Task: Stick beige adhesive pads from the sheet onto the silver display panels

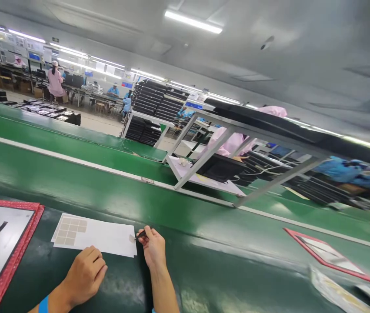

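Note:
My right hand pinches black tweezers at the right end of a white label sheet. The tips meet a small greyish label there; whether they grip it I cannot tell. Rows of beige square labels cover the left part of the sheet, and another sheet's edge shows beneath it. Below the sheet's lower edge, my left hand rests on the dark green bench with its fingers curled in and nothing visible in them.
A flat panel lies on pink bubble wrap at the left. Another red-edged panel and clear plastic packaging are at the right. Beyond runs a green conveyor with a metal shelf frame. Co-workers sit farther back.

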A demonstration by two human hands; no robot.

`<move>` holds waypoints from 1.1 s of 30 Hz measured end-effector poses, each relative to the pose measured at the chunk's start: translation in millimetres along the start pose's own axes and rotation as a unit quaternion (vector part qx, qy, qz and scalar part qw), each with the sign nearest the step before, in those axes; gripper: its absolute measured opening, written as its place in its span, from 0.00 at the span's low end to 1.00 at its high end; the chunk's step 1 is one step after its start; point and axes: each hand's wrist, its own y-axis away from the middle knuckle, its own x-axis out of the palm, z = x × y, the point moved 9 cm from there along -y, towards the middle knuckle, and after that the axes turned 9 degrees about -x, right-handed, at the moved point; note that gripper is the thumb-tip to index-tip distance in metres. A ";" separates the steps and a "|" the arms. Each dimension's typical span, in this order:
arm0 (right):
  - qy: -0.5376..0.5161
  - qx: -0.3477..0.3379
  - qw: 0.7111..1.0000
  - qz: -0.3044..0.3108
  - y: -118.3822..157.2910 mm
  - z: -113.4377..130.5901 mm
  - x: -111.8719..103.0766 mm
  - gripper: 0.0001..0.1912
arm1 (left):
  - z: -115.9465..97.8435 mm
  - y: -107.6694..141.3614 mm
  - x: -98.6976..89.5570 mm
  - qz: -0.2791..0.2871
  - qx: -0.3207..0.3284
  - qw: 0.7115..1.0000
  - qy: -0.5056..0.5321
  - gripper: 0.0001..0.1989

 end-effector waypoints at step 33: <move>-0.002 0.006 1.000 0.015 -0.7 -5.1 -2.6 0.34 | 4.1 2.3 5.6 0.017 -0.029 0.999 0.027 0.11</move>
